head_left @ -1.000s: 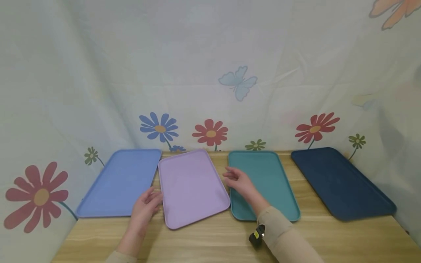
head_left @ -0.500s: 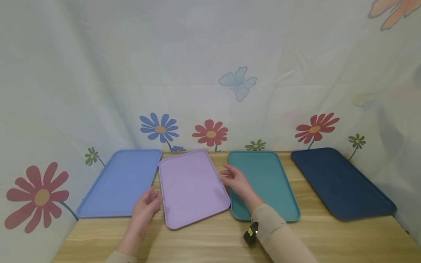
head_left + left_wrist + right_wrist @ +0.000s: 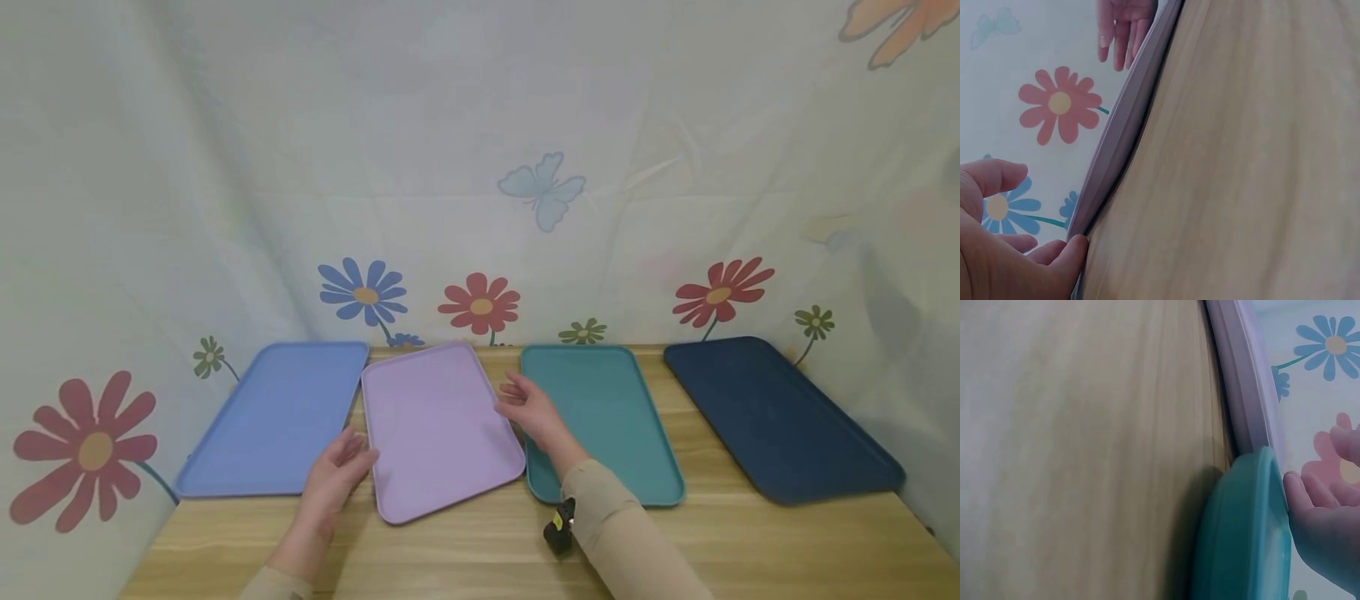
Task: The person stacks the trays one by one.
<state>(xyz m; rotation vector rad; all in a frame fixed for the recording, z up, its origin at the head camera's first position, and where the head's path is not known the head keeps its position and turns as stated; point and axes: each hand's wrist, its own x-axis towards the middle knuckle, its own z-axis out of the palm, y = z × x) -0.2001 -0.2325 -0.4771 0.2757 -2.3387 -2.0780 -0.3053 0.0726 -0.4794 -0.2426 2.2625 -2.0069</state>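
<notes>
A lilac tray (image 3: 442,433) lies slightly turned on the table, between my two hands. My left hand (image 3: 330,483) is at its left edge, fingers loosely bent and thumb tip close to the rim. In the left wrist view, a fingertip of that hand (image 3: 1016,265) overlaps the end of the lilac rim (image 3: 1116,140). My right hand (image 3: 536,417) hovers over the left side of a teal tray (image 3: 607,408), its loosely bent fingers reaching the lilac tray's right edge. The right wrist view has this hand (image 3: 1329,537) beyond the teal rim (image 3: 1229,537). Neither hand holds anything.
A periwinkle blue tray (image 3: 277,425) lies at the left, and a navy tray (image 3: 780,425) lies angled at the right. The lilac and teal trays meet near their front corners. Behind the wooden table (image 3: 450,558) hangs a flower-printed cloth (image 3: 420,150). A small black device (image 3: 558,533) is on the right wrist.
My right hand has shifted left and a little away from me, closer to the lilac tray's right edge. My left hand has edged slightly right towards its left rim. The trays have not moved.
</notes>
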